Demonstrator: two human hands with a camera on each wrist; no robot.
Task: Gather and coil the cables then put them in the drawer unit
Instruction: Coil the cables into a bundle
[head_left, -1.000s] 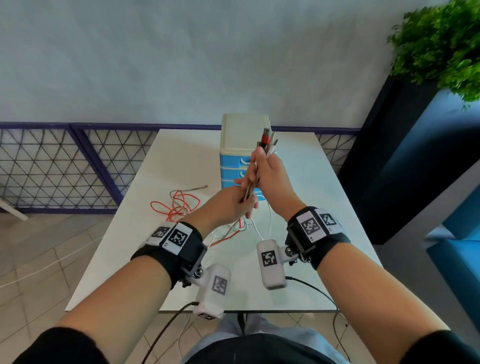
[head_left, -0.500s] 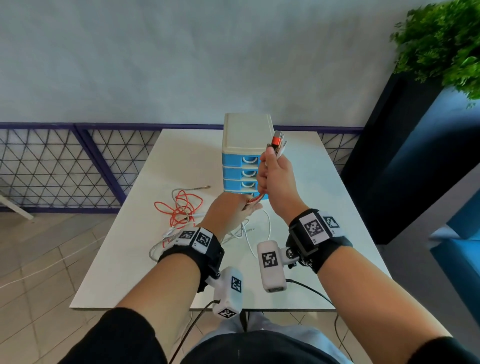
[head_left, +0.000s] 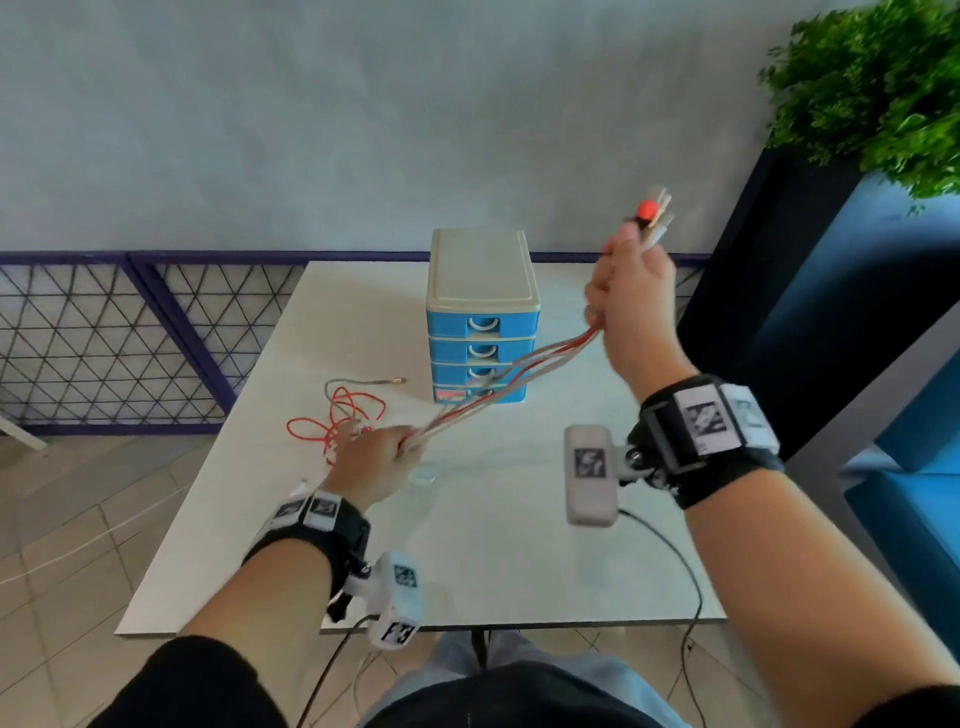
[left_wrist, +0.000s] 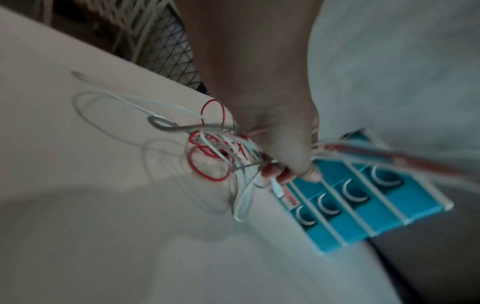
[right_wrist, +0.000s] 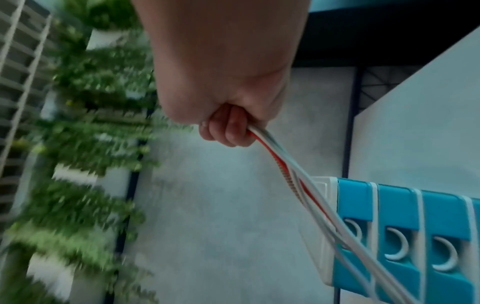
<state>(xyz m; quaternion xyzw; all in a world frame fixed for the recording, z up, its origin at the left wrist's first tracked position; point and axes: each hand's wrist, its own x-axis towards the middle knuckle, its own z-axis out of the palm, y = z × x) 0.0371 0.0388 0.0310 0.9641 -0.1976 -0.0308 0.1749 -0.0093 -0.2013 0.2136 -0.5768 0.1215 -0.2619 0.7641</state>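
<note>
A bundle of red, white and grey cables (head_left: 511, 371) stretches taut between my two hands, crossing in front of the blue drawer unit (head_left: 482, 332). My right hand (head_left: 631, 291) is raised to the right of the unit and grips the plug ends (head_left: 652, 213), which stick out above the fist. My left hand (head_left: 376, 457) is low over the table and its fingers curl round the same bundle (left_wrist: 376, 152). Loose red and white loops (left_wrist: 207, 144) trail from it onto the table. All the drawers (right_wrist: 394, 236) are closed.
The white table (head_left: 493, 545) has its front edge near my body. A grey cable end (head_left: 363, 383) lies left of the unit. A purple mesh fence (head_left: 130, 338) runs behind, with a dark planter and green plant (head_left: 872, 93) at the right.
My right hand rose and swung right with the plug ends, while my left hand slid down and left along the cables. The bundle between them is now pulled out long and taut.
</note>
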